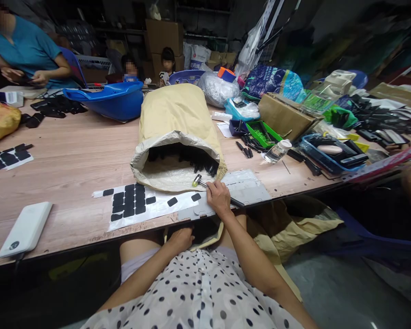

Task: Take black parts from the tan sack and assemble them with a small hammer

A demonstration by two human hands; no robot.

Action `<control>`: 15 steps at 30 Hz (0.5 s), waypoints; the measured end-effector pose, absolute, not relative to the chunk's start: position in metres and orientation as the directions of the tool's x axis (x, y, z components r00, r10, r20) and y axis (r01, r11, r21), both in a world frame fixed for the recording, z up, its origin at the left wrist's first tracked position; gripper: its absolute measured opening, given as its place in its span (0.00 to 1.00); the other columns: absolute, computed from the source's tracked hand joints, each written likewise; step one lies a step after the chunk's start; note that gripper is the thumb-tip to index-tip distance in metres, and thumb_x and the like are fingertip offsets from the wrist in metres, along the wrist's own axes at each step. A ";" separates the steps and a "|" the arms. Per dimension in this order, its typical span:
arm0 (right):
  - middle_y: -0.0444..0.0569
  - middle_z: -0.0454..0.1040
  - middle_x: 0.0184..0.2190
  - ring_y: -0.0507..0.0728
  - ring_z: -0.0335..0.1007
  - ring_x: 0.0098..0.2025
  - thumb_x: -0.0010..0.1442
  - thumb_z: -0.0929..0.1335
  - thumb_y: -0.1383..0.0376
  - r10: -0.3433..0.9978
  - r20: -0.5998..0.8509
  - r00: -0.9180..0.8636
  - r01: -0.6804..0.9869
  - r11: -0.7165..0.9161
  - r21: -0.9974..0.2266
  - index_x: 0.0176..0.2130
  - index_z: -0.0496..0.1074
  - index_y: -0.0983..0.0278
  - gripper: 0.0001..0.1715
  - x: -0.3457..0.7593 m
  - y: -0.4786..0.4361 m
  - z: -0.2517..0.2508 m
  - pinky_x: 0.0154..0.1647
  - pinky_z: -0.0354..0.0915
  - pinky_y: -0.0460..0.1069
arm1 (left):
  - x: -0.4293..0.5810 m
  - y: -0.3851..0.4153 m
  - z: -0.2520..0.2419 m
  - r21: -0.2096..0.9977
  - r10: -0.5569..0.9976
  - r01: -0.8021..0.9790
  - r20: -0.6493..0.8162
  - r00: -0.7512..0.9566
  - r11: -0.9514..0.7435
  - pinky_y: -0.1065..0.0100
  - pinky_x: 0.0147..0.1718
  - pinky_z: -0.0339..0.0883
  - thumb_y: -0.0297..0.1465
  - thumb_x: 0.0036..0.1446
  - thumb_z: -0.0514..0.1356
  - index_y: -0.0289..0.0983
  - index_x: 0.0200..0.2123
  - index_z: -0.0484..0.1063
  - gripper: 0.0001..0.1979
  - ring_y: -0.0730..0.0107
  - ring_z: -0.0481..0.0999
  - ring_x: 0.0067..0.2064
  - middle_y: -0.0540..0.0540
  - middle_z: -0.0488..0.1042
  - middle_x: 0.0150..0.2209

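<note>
My right hand rests at the table's front edge, fingers closed round the handle of a small hammer whose metal and yellow head points toward the sack's mouth. My left hand is below the table edge on my lap, fingers curled on something dark I cannot make out. A tan paper sack lies on its side just beyond, open toward me, with black parts inside. A white sheet with black adhesive pads lies left of my right hand.
A white power bank sits near the front left edge. A blue basin stands at the back left, where a person in a teal shirt works. Trays, a cardboard box, a bottle and black parts crowd the right side.
</note>
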State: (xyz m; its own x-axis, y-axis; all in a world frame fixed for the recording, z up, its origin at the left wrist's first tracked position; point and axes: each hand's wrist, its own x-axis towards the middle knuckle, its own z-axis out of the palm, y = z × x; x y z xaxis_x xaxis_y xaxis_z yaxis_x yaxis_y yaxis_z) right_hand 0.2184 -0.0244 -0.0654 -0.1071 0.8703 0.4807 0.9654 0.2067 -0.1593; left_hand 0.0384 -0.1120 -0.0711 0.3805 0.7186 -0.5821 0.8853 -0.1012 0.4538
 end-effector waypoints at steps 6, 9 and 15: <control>0.52 0.69 0.37 0.60 0.58 0.40 0.64 0.63 0.67 0.877 0.469 -0.104 0.970 0.193 -0.146 0.45 0.77 0.60 0.14 0.217 -0.027 -0.065 0.41 0.55 0.51 | 0.034 -0.092 -0.033 0.738 0.506 0.645 -0.488 0.712 -0.196 0.64 0.42 0.72 0.40 0.55 0.64 0.41 0.41 0.79 0.12 0.59 0.81 0.40 0.46 0.82 0.37; 0.52 0.69 0.37 0.60 0.58 0.40 0.65 0.63 0.66 0.878 0.468 -0.104 0.972 0.189 -0.139 0.44 0.76 0.60 0.13 0.216 -0.028 -0.064 0.40 0.54 0.51 | 0.036 -0.045 -0.004 0.893 0.636 0.448 -0.329 0.698 -0.030 0.67 0.34 0.72 0.43 0.61 0.58 0.39 0.38 0.78 0.15 0.68 0.78 0.30 0.49 0.80 0.32; 0.51 0.69 0.36 0.59 0.58 0.39 0.64 0.64 0.67 0.874 0.471 -0.119 0.971 0.202 -0.131 0.43 0.76 0.60 0.12 0.215 -0.030 -0.061 0.39 0.54 0.51 | 0.039 0.076 0.012 0.773 0.951 0.599 -0.018 -0.309 0.209 0.59 0.49 0.71 0.31 0.59 0.58 0.35 0.45 0.78 0.14 0.54 0.79 0.49 0.38 0.81 0.42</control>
State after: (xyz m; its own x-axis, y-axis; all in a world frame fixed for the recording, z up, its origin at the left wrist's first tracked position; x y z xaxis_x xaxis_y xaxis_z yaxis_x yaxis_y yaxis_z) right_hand 0.2149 -0.0300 -0.0610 -0.1189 0.8742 0.4707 0.9705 0.2024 -0.1308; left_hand 0.0392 0.0760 0.0123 -0.3085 0.9510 -0.0183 0.5990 0.2092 0.7729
